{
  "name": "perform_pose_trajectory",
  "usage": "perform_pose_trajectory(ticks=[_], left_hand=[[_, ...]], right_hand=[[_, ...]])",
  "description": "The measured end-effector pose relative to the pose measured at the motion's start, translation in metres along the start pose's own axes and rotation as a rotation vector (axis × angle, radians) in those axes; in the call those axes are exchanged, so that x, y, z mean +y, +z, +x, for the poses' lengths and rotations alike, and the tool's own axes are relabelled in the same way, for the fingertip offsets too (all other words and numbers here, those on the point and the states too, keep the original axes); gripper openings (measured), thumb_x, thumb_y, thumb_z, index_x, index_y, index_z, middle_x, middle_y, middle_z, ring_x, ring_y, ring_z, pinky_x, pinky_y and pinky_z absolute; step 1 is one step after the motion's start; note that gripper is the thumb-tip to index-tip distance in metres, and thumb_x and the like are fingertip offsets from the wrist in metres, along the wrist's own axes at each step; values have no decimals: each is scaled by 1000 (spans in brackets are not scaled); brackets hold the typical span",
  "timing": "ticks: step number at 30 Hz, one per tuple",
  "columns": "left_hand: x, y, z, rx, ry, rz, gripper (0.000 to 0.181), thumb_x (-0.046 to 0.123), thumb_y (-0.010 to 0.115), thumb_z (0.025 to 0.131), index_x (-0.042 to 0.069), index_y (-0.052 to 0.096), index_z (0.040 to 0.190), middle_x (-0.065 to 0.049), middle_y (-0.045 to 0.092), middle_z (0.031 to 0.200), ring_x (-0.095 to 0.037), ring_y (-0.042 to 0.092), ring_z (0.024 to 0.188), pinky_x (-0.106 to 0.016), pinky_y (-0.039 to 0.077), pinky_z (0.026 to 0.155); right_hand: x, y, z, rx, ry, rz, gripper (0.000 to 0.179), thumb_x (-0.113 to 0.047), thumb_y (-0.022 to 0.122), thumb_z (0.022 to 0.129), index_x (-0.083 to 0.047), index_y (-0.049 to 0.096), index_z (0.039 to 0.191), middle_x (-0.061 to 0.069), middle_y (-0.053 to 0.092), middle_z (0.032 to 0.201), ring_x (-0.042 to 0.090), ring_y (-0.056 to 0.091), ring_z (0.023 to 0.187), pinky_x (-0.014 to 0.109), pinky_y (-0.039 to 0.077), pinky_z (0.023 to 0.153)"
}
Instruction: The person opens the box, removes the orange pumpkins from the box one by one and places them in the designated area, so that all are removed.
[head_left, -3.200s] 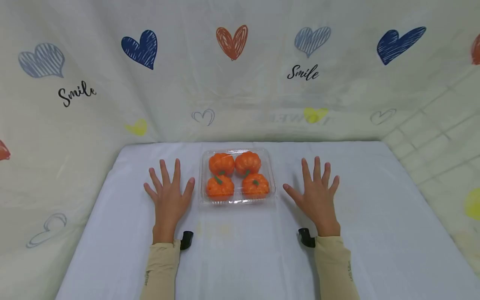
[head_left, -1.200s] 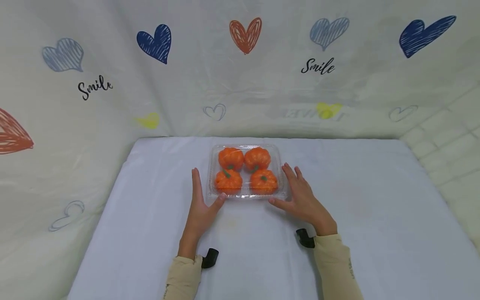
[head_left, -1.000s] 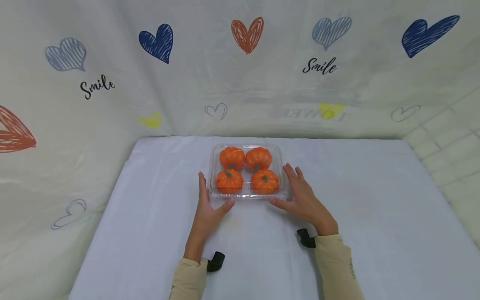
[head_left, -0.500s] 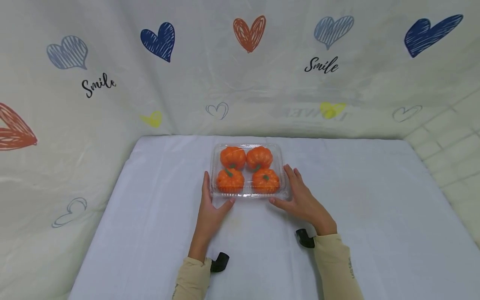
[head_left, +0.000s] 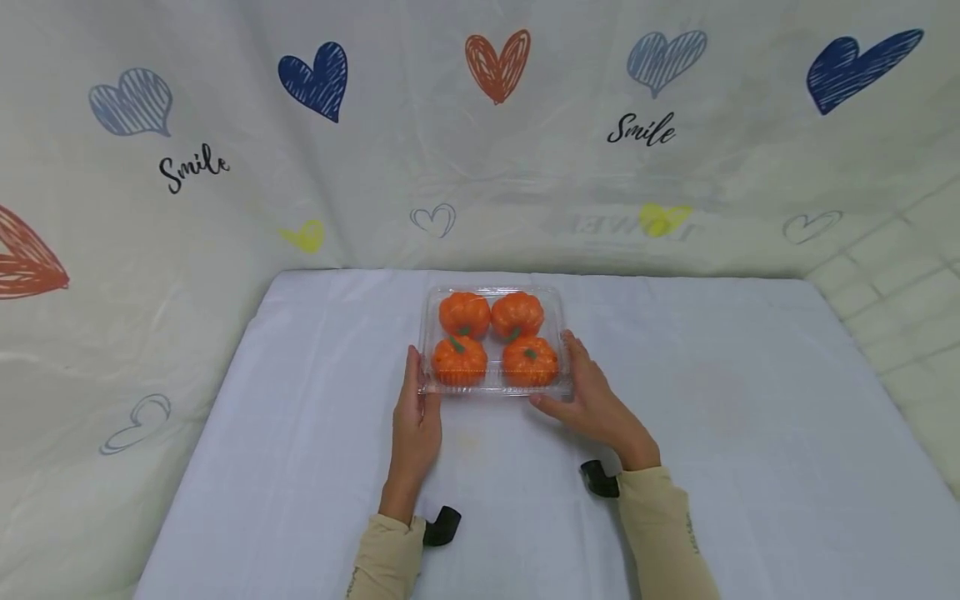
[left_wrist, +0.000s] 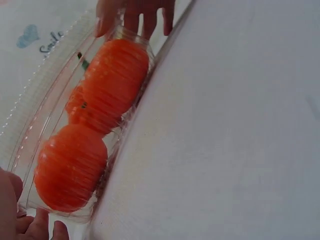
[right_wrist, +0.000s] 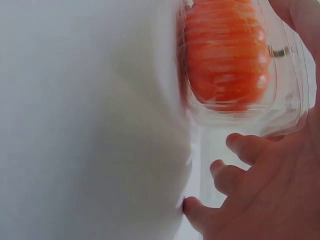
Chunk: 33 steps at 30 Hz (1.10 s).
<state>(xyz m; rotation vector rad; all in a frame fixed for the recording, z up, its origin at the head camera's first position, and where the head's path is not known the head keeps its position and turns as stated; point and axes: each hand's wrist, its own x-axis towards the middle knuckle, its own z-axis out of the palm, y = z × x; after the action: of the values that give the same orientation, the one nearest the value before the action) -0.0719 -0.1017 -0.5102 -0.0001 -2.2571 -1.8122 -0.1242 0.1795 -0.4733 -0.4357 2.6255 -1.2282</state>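
A clear plastic clamshell container [head_left: 495, 389] sits near the back of the table with its lid down. Several small orange pumpkins [head_left: 459, 361] with green stems lie inside it in two rows. My left hand [head_left: 415, 433] grips the front left corner, fingers along the left side and thumb at the front edge. At the other end my right hand [head_left: 600, 408] holds the front right corner, thumb in front and fingers along the side. In the right wrist view some fingertips [right_wrist: 240, 142] show below the rim, apart from the pumpkin's end of the box. Parts of both hands are hidden.
White cloth covers the table [head_left: 517, 508]. Behind it hangs a pale curtain [head_left: 390, 150] printed with hearts and "Smile". A small black wrist camera sits at the left cuff [head_left: 442, 527], another at the right cuff [head_left: 600, 479].
Both hands have come in from flat on the table to the container's sides. Most recently the left thumb has drawn in against the corner, and the right hand has shifted slightly left.
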Motion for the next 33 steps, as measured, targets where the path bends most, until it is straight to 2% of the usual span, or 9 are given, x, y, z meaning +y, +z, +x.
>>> perform_pose_trajectory(ticks=[4,7,11,14,18,21,24,30,33], left_hand=[[0,1,-1,35,47,53,60,16,43,116,6,20,171,-11,24,176,-17,24,160,-36,27,125],[2,2,-1,70,69,111,58,12,45,115,1,25,169,-14,29,174,-18,28,159,-36,29,124],[3,3,-1,108,87,152,58,7,49,113,1,30,168,-15,34,171,-20,32,157,-36,32,122],[2,3,-1,112,89,135,59,4,50,112,2,31,167,-14,36,171,-20,34,156,-36,33,121],[2,3,-1,105,77,116,58,2,48,111,0,32,167,-14,33,172,-21,34,157,-37,34,121],[3,3,0,100,64,103,57,3,47,111,-1,32,166,-14,30,174,-22,32,158,-37,34,121],[4,2,0,94,58,84,57,4,47,112,1,31,167,-12,30,174,-20,31,158,-35,33,121],[3,2,-1,85,67,55,59,3,48,111,3,30,168,-11,35,172,-20,34,157,-34,33,121],[3,1,-1,84,68,42,59,4,48,112,3,30,168,-11,34,172,-19,33,157,-32,33,121]], right_hand=[[-2,3,-1,3,24,35,115,-41,78,95,-2,0,170,21,8,177,45,14,160,68,20,125],[-1,4,-1,9,24,67,116,-39,78,95,-4,-2,171,20,6,177,43,12,161,66,19,125],[1,7,-2,26,29,146,117,-38,79,95,-10,-5,172,18,3,178,40,9,162,65,16,127],[3,12,-3,49,42,226,117,-37,80,95,-19,-6,172,14,1,178,38,8,163,67,14,126],[7,21,-4,106,34,298,116,-36,78,96,-26,-8,173,1,-7,179,32,-1,164,69,10,126],[8,27,-4,148,4,316,113,-34,77,98,-25,-6,173,-7,-12,179,26,-7,164,68,8,126],[9,30,-4,172,-35,335,107,-28,74,101,-23,-4,174,-5,-10,179,27,-6,164,69,12,125],[8,28,-6,134,-79,388,97,-15,63,109,-24,-10,173,1,-7,180,31,2,164,67,23,122],[9,23,-6,93,-92,389,88,-13,52,113,-24,-13,172,-2,-10,179,27,3,164,55,21,127]])
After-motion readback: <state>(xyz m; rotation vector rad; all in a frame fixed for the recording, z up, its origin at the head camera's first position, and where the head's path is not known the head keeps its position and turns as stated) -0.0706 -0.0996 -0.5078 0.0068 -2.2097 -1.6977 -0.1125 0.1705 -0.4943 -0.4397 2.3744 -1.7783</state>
